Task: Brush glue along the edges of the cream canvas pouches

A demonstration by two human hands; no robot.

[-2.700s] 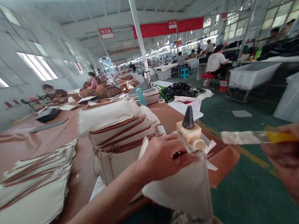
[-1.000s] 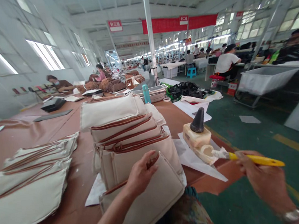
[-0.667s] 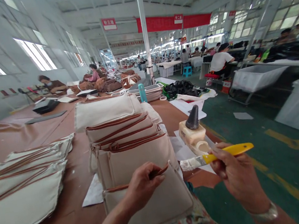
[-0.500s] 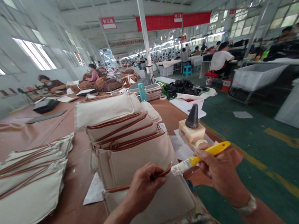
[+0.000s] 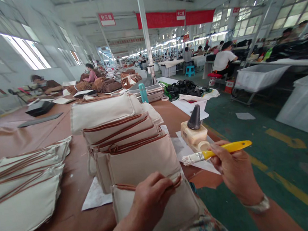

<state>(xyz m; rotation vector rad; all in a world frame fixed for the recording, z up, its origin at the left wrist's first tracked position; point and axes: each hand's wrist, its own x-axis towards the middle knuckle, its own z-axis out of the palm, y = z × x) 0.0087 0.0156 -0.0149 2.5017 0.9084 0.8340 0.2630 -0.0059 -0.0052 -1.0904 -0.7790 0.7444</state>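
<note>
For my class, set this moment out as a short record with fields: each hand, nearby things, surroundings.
Left hand: grips the brown-trimmed edge of a canvas panel
Right hand: holds a yellow-handled brush with whitened bristles
Nearby: stacked canvas panels; cream container with black conical tip
Surface: brown-covered table
Surroundings: long factory hall, co-workers at distant tables

One head-worn camera looks forward and down at the left hand (image 5: 151,205) and right hand (image 5: 235,169)
</note>
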